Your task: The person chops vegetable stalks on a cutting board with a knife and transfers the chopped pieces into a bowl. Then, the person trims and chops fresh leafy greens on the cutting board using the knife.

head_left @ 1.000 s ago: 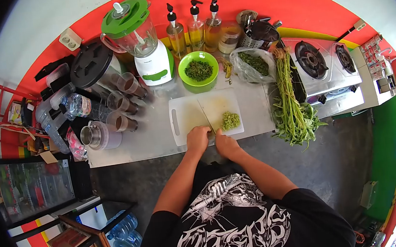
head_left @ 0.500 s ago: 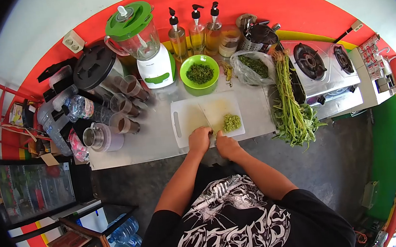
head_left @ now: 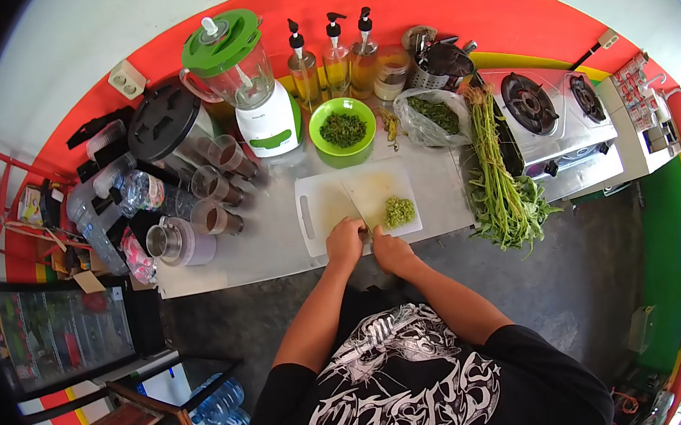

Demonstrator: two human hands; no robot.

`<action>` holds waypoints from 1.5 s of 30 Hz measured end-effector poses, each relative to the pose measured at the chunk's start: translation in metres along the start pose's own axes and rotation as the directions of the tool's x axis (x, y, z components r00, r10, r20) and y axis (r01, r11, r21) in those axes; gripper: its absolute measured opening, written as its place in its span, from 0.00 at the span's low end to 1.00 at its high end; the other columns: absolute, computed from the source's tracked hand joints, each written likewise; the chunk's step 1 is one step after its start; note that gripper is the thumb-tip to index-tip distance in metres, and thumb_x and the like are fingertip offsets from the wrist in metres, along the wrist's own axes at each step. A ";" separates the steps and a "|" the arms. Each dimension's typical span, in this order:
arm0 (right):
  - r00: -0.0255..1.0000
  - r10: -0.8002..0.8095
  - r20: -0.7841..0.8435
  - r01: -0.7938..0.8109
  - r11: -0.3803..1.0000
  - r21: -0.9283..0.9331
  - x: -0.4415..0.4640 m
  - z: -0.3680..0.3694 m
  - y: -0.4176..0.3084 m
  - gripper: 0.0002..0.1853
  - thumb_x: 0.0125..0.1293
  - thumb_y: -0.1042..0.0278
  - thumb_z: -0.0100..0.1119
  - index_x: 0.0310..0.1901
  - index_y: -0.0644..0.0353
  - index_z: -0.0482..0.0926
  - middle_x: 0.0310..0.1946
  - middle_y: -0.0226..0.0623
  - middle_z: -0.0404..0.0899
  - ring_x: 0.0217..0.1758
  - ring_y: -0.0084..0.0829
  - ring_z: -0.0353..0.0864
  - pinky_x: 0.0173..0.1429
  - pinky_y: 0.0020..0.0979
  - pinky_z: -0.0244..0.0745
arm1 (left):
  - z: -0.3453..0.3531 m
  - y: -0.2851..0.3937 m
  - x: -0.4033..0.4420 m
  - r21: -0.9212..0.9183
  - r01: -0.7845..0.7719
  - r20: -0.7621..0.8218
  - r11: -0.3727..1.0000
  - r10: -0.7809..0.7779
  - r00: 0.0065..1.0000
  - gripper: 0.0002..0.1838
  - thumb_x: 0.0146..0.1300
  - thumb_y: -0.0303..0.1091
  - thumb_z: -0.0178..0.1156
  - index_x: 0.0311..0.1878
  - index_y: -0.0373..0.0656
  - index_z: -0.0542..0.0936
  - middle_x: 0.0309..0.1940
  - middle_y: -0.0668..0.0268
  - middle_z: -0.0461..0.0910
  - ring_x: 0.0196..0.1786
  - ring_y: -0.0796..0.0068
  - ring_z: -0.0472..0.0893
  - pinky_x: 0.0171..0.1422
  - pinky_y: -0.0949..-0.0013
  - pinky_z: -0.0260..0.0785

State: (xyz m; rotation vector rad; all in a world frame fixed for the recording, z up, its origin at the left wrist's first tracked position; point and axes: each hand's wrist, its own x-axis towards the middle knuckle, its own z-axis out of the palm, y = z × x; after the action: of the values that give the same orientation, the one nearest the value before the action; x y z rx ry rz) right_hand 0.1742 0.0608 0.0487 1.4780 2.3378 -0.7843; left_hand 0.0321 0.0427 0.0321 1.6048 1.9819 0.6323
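A white cutting board [head_left: 316,236] lies near the counter's front edge. On its right half sits a small heap of chopped light-green vegetable pieces [head_left: 399,212]. A knife [head_left: 354,201] slants across the board, its blade tip pointing away from me. My right hand [head_left: 393,251] is closed around the knife's handle at the board's front edge. Beside the blade, my left hand [head_left: 347,242] is closed with its fingertips bent toward the knife; whatever those fingers hold is hidden. Behind the board stands a green bowl [head_left: 345,155] with chopped dark-green leaves [head_left: 343,130].
A blender [head_left: 269,120], several pump bottles [head_left: 337,68] and a bag of greens [head_left: 432,116] line the back. Long leafy stalks [head_left: 495,163] hang over the front edge, left of a gas stove [head_left: 563,118]. Cups [head_left: 217,219] and a flask [head_left: 182,241] stand left.
The view has shifted slightly. Both hands keep almost the same place at the board, and the knife and chopped heap look unchanged.
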 end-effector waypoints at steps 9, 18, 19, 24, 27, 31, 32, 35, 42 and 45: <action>1.000 -0.016 0.009 0.015 0.996 0.082 -0.003 -0.001 0.002 0.15 0.67 0.74 0.53 0.51 0.69 0.64 0.38 0.63 0.84 0.44 0.59 0.87 0.48 0.51 0.83 | -0.004 0.004 0.002 -0.009 0.033 0.024 0.999 -0.033 0.999 0.04 0.55 0.27 0.66 0.35 0.47 0.84 0.37 0.62 0.81 0.47 0.55 0.82 0.47 0.53 0.75; 1.000 -0.016 0.022 0.015 0.999 0.050 -0.002 -0.001 0.001 0.18 0.64 0.73 0.59 0.51 0.68 0.65 0.39 0.60 0.85 0.46 0.56 0.88 0.48 0.49 0.84 | 0.013 -0.008 -0.011 0.087 -0.112 -0.123 0.990 0.122 0.985 0.04 0.58 0.27 0.63 0.36 0.44 0.85 0.37 0.63 0.82 0.45 0.55 0.81 0.47 0.53 0.75; 0.999 0.010 0.048 -0.012 0.999 0.034 -0.004 -0.005 -0.001 0.20 0.62 0.73 0.62 0.52 0.68 0.65 0.39 0.58 0.86 0.46 0.55 0.88 0.49 0.47 0.85 | 0.015 -0.009 -0.014 0.107 -0.176 -0.185 0.979 0.194 0.964 0.04 0.58 0.27 0.62 0.36 0.44 0.85 0.37 0.62 0.82 0.44 0.55 0.82 0.46 0.53 0.75; 1.000 0.004 0.028 -0.006 0.998 0.059 -0.001 0.002 -0.001 0.21 0.62 0.73 0.62 0.53 0.68 0.65 0.41 0.58 0.85 0.46 0.55 0.88 0.50 0.47 0.84 | 0.021 -0.009 -0.028 0.210 -0.195 -0.182 0.958 0.234 0.955 0.08 0.57 0.26 0.60 0.40 0.44 0.85 0.37 0.64 0.82 0.45 0.56 0.81 0.47 0.56 0.76; 0.998 -0.011 0.056 0.007 0.997 0.070 -0.001 0.000 -0.001 0.20 0.63 0.73 0.60 0.53 0.68 0.65 0.41 0.59 0.85 0.47 0.56 0.87 0.50 0.49 0.83 | 0.021 -0.009 -0.033 0.188 -0.200 -0.194 0.962 0.236 0.952 0.10 0.57 0.26 0.60 0.42 0.44 0.85 0.38 0.64 0.82 0.45 0.56 0.81 0.48 0.56 0.76; 0.999 0.031 0.021 -0.033 0.993 0.112 -0.002 0.004 -0.006 0.19 0.64 0.73 0.59 0.53 0.69 0.65 0.42 0.61 0.84 0.48 0.57 0.87 0.51 0.49 0.83 | 0.016 -0.003 -0.028 0.108 -0.127 -0.235 0.986 0.150 0.960 0.09 0.58 0.26 0.60 0.40 0.44 0.87 0.39 0.62 0.83 0.45 0.54 0.82 0.49 0.54 0.76; 0.999 0.033 0.025 -0.035 0.993 0.110 -0.001 0.004 -0.005 0.19 0.64 0.73 0.59 0.53 0.69 0.65 0.42 0.61 0.84 0.48 0.57 0.87 0.51 0.49 0.83 | 0.015 0.000 -0.025 0.105 -0.125 -0.233 0.987 0.146 0.961 0.09 0.58 0.26 0.60 0.40 0.44 0.87 0.39 0.62 0.83 0.45 0.54 0.82 0.49 0.54 0.76; 0.999 -0.005 0.035 0.002 0.995 0.101 0.002 -0.002 -0.005 0.20 0.64 0.74 0.59 0.54 0.69 0.65 0.43 0.61 0.84 0.48 0.57 0.87 0.50 0.49 0.83 | 0.007 0.008 -0.018 0.006 0.043 -0.169 0.999 -0.041 0.985 0.06 0.57 0.28 0.62 0.36 0.44 0.87 0.38 0.60 0.85 0.43 0.52 0.84 0.48 0.53 0.77; 0.996 -0.006 0.094 0.001 0.999 0.047 0.001 -0.005 -0.009 0.24 0.62 0.75 0.61 0.57 0.72 0.64 0.44 0.62 0.84 0.48 0.56 0.87 0.51 0.48 0.83 | 0.003 0.011 -0.005 -0.048 0.293 -0.083 0.955 -0.297 0.951 0.05 0.58 0.30 0.63 0.33 0.48 0.88 0.35 0.57 0.86 0.41 0.50 0.85 0.45 0.53 0.78; 0.995 -0.003 0.105 -0.002 0.999 0.049 -0.002 -0.004 -0.012 0.27 0.62 0.74 0.61 0.60 0.73 0.63 0.45 0.62 0.84 0.49 0.56 0.87 0.51 0.48 0.83 | 0.004 0.010 -0.007 -0.040 0.301 -0.066 0.953 -0.303 0.951 0.05 0.57 0.29 0.63 0.33 0.48 0.88 0.37 0.58 0.86 0.43 0.51 0.85 0.46 0.54 0.78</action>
State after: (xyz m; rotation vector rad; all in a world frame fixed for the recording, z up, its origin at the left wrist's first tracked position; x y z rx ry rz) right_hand 0.1647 0.0579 0.0567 1.4197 2.2574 -0.9031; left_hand 0.0434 0.0385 0.0360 1.2391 2.2012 0.6001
